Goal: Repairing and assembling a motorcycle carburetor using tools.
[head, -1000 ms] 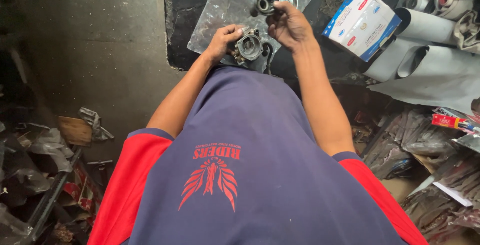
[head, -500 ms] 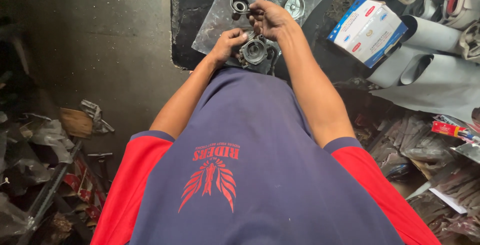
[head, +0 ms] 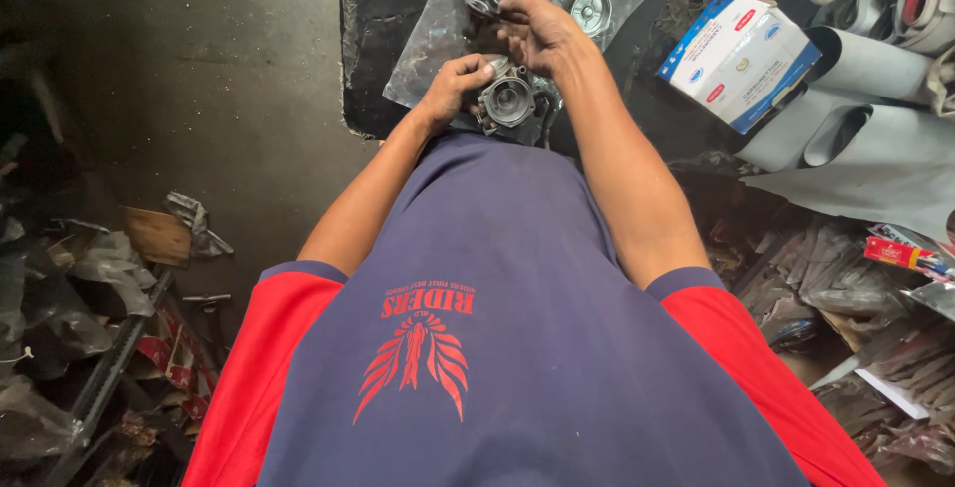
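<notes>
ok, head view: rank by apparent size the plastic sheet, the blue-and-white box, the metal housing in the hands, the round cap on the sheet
1. plastic sheet
2. box
3. metal housing
4. round cap
The housing is partly hidden by the left hand, and it sits nearer the camera than the cap, so that gap is unsure.

Two hands on a round metal engine part

The left hand holds the grey metal part at its left side. The right hand sits just above it, over a clear plastic sheet. A blue-and-white box lies well to the part's right.
</notes>
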